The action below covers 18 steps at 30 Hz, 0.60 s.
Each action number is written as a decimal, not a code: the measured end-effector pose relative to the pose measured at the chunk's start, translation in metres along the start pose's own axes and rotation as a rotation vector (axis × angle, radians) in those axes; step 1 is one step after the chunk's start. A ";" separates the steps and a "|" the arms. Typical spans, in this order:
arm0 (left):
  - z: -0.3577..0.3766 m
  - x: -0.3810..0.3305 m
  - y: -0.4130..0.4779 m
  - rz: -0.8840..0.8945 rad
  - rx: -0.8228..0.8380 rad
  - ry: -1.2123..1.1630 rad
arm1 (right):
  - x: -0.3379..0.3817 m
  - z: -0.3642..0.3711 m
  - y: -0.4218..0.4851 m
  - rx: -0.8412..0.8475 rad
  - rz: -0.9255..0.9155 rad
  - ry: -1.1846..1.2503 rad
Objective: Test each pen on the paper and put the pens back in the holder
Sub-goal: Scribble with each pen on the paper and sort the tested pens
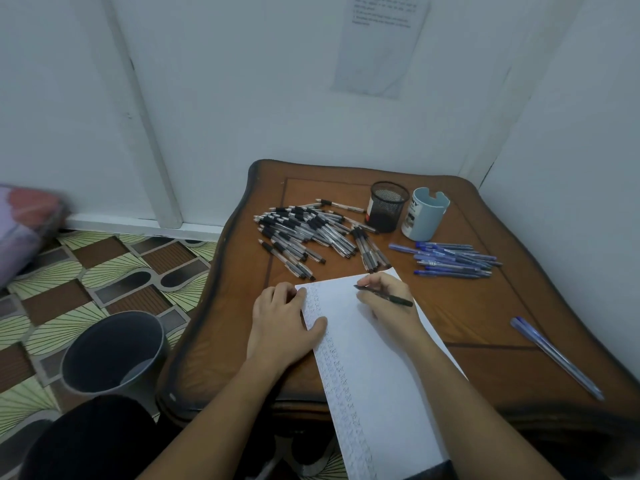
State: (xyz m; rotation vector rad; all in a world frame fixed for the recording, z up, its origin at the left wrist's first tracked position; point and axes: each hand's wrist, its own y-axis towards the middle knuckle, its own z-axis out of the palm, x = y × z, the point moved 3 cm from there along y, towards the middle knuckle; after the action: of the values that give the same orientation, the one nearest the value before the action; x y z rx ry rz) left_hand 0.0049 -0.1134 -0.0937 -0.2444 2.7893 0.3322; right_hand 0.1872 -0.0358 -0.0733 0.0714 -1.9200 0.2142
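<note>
Right hand: fingers curled round a black pen, tip pointing left, low over the top of the paper. Can't tell if the tip touches. Left hand lies flat with fingers straight, pressing the paper's left edge, where a column of test marks runs down. Step in hand, my read: scribble with this pen. To do it well: pin the sheet with the left hand, mark in the blank area right of the column, short light stroke, confirm ink flows. Then it goes to the mesh holder at the back of the table; no pens stick out of it. A mug-like pot stands just beside it. Probably untested: black pile left of the holder, blue pile right of the paper, one blue pen alone near the right edge. Hard to see: tip contact, holder's bottom behind mesh, paper's lower end cut off, marks too small to read, wall note blurred.
</note>
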 end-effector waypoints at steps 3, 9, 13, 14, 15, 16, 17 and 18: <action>-0.001 0.001 0.000 -0.019 0.020 0.012 | 0.006 0.000 -0.004 0.002 -0.024 -0.004; -0.005 0.003 0.004 -0.078 0.073 -0.078 | 0.020 0.012 -0.002 0.061 -0.040 -0.166; -0.016 0.014 0.005 -0.105 0.076 -0.169 | 0.032 0.024 0.002 0.122 -0.071 -0.269; -0.021 0.021 0.003 -0.101 0.068 -0.144 | 0.036 0.029 0.003 0.142 -0.084 -0.298; -0.026 0.030 0.001 -0.097 0.063 -0.114 | 0.042 0.037 0.003 0.167 -0.100 -0.330; -0.031 0.041 -0.001 -0.096 0.062 -0.087 | 0.048 0.045 0.004 0.197 -0.126 -0.362; -0.036 0.052 -0.004 -0.100 0.065 -0.066 | 0.055 0.056 0.005 0.232 -0.156 -0.395; -0.042 0.063 -0.007 -0.103 0.071 -0.055 | 0.061 0.067 0.006 0.269 -0.185 -0.424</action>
State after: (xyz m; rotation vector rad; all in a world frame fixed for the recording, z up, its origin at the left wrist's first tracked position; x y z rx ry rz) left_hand -0.0652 -0.1386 -0.0777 -0.3554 2.7163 0.2117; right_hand 0.1023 -0.0387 -0.0395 0.5066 -2.2780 0.3528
